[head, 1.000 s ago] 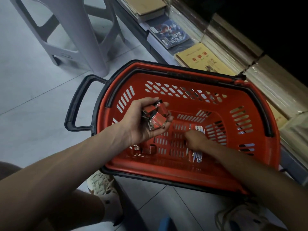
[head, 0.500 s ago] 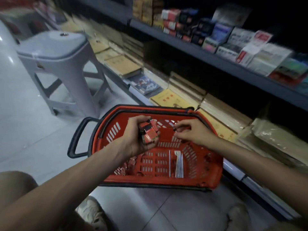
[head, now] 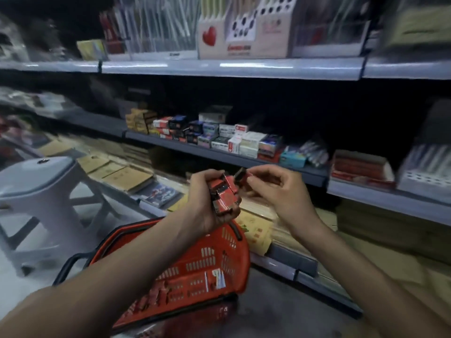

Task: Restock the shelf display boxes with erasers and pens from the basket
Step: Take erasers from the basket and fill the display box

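Head view. We are recording the left hand point(head: 207, 198), at frame centre, curling its fingers round a bundle of small red-wrapped block erasers point(head: 223, 196). The right hand point(head: 275, 189) beside it is pinching one red eraser point(head: 240, 175) between thumb and forefinger. We are judging the restocking unfinished: white pens point(head: 217, 279) and loose erasers point(head: 151, 298) are lying in the red slotted plastic basket point(head: 195, 262), lower centre. Since half a second ago, both hands are rising from the basket toward the shelf's small cardboard display boxes point(head: 219, 137).

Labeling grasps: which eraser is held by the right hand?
The single eraser pinched in the right hand; the other erasers are bunched in the left hand.
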